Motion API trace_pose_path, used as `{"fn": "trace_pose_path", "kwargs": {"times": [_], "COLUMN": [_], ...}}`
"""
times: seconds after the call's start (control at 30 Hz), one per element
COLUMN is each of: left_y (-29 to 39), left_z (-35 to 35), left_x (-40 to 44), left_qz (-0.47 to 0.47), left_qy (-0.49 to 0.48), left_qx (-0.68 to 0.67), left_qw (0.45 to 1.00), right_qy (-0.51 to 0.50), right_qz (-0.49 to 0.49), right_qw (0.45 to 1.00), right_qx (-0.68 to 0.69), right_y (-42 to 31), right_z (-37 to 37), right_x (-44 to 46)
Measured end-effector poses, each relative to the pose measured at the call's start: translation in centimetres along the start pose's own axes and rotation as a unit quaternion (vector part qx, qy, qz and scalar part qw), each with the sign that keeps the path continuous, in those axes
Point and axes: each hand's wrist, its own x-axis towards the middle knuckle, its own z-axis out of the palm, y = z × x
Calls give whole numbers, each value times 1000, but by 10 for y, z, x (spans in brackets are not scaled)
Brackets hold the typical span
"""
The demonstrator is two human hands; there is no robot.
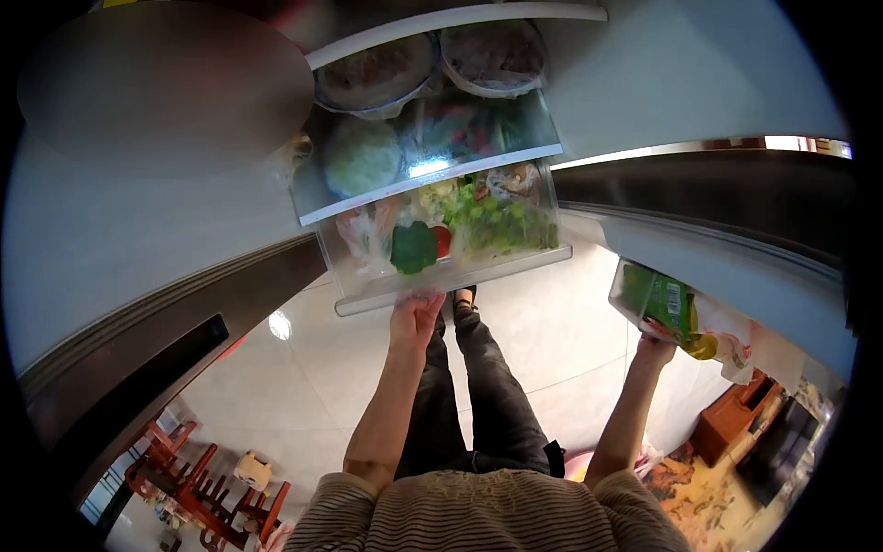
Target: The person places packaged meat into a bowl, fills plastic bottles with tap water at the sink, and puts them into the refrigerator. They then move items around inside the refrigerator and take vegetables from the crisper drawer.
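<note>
My left hand (418, 316) is at the front edge of a clear fridge drawer (460, 276), its fingers bent under the rim. In the pulled-out drawer lie broccoli (414, 247), a red tomato (442, 241), leafy greens (501, 221) and bagged food (363, 230). Over on the right, my right hand (658, 342) is at the clear door bin (635, 293), which holds a green package (670, 304). Its fingers are mostly hidden by the bin, so their grip cannot be made out.
Above the drawer, a glass shelf (432, 184) and two covered bowls (494, 57) fill the fridge. Dark-edged doors (699, 198) stand open at both sides. Wooden chairs (198, 488) are at the lower left, a wooden cabinet (736, 414) at the lower right.
</note>
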Motion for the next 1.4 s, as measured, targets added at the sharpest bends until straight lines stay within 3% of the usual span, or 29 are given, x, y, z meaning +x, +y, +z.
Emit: {"fn": "trace_pose_path", "kwargs": {"times": [0.07,0.17,0.27,0.33,0.4,0.47,0.57,0.67,0.77,0.87,0.97,1.07,1.23,1.33,1.4], "left_y": [0,6,23,43,68,83,91,93,80,73,69,73,83,89,90], "left_z": [7,57,82,68,48,74,90,80,102,54,59,46,55,54,51], "left_x": [-3,-39,-23,36,107,142,162,176,132,113,55,18,-22,-28,-20], "left_qz": [1,-218,-120,27,63,76,158,145,197,82,35,-30,-10,13,37], "left_qy": [22,63,-22,-73,-82,88,65,69,124,119,113,102,60,28,24], "left_qx": [23,185,173,92,10,15,-99,-133,9,20,85,173,339,366,366], "left_qw": [999,956,977,993,995,993,980,978,972,989,989,979,939,930,929], "right_qy": [-48,-65,-7,37,-48,-155,-247,-330,-359,-408,-469,-508,-511,-534,-521], "right_qz": [-8,-2,61,141,107,89,139,150,131,128,108,-101,-91,96,87], "right_qw": [999,998,997,970,953,939,903,869,851,831,796,745,780,757,777], "right_qx": [6,2,-50,-196,-279,-295,-324,-335,-361,-356,-368,-420,-350,-365,-343], "right_y": [3,9,34,40,55,66,81,100,108,114,127,148,205,205,206], "right_z": [-6,-3,-17,7,19,34,64,74,92,114,136,166,208,223,219], "right_x": [5,3,-3,-43,-79,-108,-145,-162,-179,-192,-197,-198,-188,-184,-189]}}
